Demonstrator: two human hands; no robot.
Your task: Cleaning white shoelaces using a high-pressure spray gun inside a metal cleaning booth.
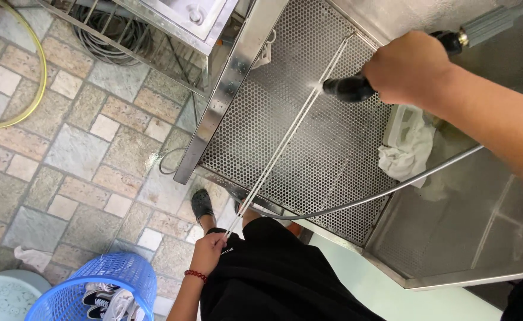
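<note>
Over perforated steel sink tray (255, 128), right hand (410, 68) is gripping black spray nozzle (349, 88); left hand (209, 251) is pinching white laces (285, 142) below the tray.

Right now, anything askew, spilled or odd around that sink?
Two things stand out. A crumpled white rag lies bunched in the steel basin at the edge of the perforated tray. On the tiled floor, a yellow hose loops loose. The white laces, held by the left hand and sprayed by the nozzle in the right hand, look intact.
</note>
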